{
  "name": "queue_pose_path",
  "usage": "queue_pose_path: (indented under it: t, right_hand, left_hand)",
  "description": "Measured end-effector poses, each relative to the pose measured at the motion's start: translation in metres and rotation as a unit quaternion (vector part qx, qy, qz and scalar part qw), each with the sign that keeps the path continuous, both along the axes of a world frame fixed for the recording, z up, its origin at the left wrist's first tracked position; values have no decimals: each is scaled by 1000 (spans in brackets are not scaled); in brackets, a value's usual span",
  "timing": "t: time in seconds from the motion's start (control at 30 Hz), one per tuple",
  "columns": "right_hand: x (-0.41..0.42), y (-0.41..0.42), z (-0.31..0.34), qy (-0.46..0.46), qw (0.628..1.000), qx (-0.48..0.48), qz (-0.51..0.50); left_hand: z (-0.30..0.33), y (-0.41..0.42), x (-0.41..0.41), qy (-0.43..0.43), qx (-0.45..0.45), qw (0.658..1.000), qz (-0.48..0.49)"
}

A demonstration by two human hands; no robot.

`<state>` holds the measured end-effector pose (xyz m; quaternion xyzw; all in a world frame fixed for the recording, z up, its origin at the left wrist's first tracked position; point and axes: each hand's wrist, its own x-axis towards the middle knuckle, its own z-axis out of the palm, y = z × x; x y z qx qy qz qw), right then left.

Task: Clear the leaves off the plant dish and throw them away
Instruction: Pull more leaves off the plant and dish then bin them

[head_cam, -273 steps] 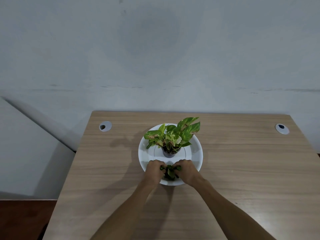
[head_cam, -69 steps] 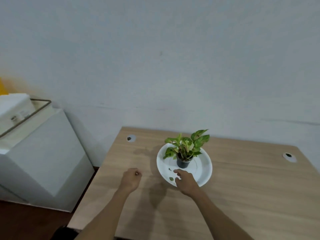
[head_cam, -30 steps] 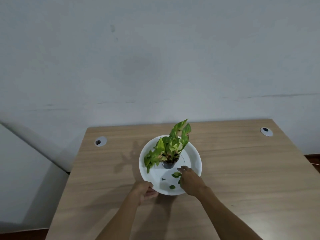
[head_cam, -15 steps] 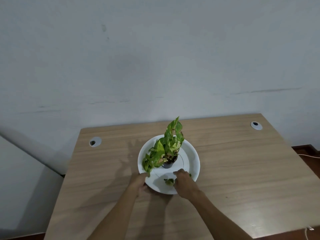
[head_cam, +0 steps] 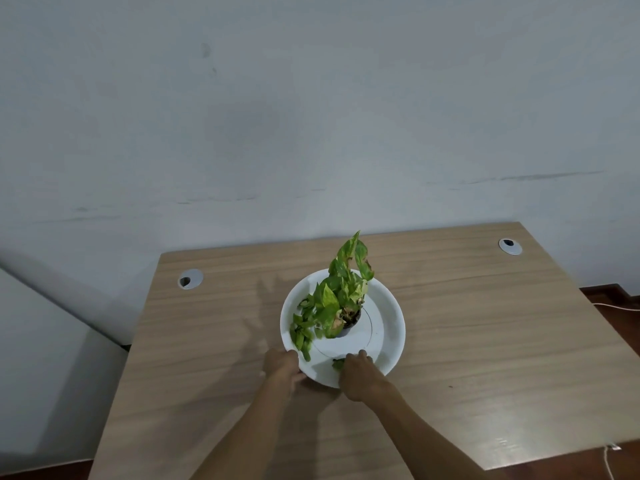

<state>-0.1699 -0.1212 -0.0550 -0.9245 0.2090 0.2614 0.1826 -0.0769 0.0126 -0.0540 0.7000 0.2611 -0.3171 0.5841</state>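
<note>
A white round dish (head_cam: 388, 327) sits mid-table with a small dark pot (head_cam: 350, 331) holding a green and yellow plant (head_cam: 337, 299). My left hand (head_cam: 282, 367) grips the dish's near-left rim. My right hand (head_cam: 360, 374) rests on the near part of the dish, its fingers curled over a small green loose leaf (head_cam: 337, 364). Whether more loose leaves lie under the hand is hidden.
The wooden table (head_cam: 485, 341) has two grey cable grommets, one at the back left (head_cam: 190, 279) and one at the back right (head_cam: 509, 246). A pale wall stands behind. A white cable (head_cam: 613, 307) lies on the floor at right.
The plant has turned with the dish, its trailing leaves now hanging over the left side. My right hand has gathered the loose leaf toward the near rim. The left hand stays on the rim.
</note>
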Motion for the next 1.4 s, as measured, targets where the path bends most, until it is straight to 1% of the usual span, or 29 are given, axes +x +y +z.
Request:
queue_pose_path:
  t: [0.1, 0.17, 0.23, 0.3, 0.37, 0.43, 0.53, 0.63, 0.83, 0.9, 0.97, 1.0, 1.1, 1.17, 1.23, 1.3, 1.33, 1.4]
  right_hand:
    - [-3, 17, 5, -20, 999, 28, 20]
    - [-5, 19, 3, -50, 997, 61, -1]
    - [-6, 15, 2, -93, 993, 70, -23]
    - [-9, 11, 3, -139, 986, 68, -55]
    - [-9, 12, 3, -175, 979, 81, -69]
    - [-6, 20, -1, -204, 972, 107, -45]
    - [6, 37, -5, -229, 965, 126, -28]
    - [21, 49, -11, -234, 965, 116, -19]
    - [44, 47, -25, -173, 982, 80, 5]
    - [51, 46, -22, -172, 982, 78, -15]
    - [59, 47, -20, -194, 976, 72, -65]
    - [62, 45, -20, -208, 974, 66, -69]
    - [65, 41, -28, -207, 978, 30, -11]
    - [59, 38, -35, -233, 971, -3, 55]
    - [48, 36, -34, -234, 967, -18, 96]
    - [34, 33, -36, -216, 968, -27, 125]
    - [27, 33, -31, -214, 971, -5, 106]
    - [14, 30, -30, -207, 975, 8, 85]
  left_hand:
    - [3, -3, -20, 23, -5, 1000, -11]
    - [4, -2, -28, 46, -18, 998, -27]
    - [7, 0, -30, 48, -33, 996, -63]
    - [12, 3, -26, 27, -28, 996, -80]
    - [9, 6, -16, 1, -16, 997, -71]
    - [4, 8, -6, -26, 10, 997, -67]
    - [-3, 9, 1, -66, 67, 991, -97]
    - [-10, 10, 3, -71, 73, 989, -108]
    - [-21, 7, -3, -28, 40, 995, -87]
    - [-28, 4, -6, -1, 7, 997, -72]
    - [-33, 1, -9, 34, -44, 997, -62]
    - [-37, 0, -9, 48, -63, 995, -59]
    - [-44, -1, -11, 71, -96, 991, -63]
    - [-46, 1, -11, 77, -110, 988, -73]
    - [-39, 4, -13, 69, -123, 985, -104]
    - [-29, 15, -15, 74, -152, 972, -163]
    - [-25, 21, -13, 84, -164, 963, -196]
    - [-20, 33, -3, 88, -157, 952, -248]
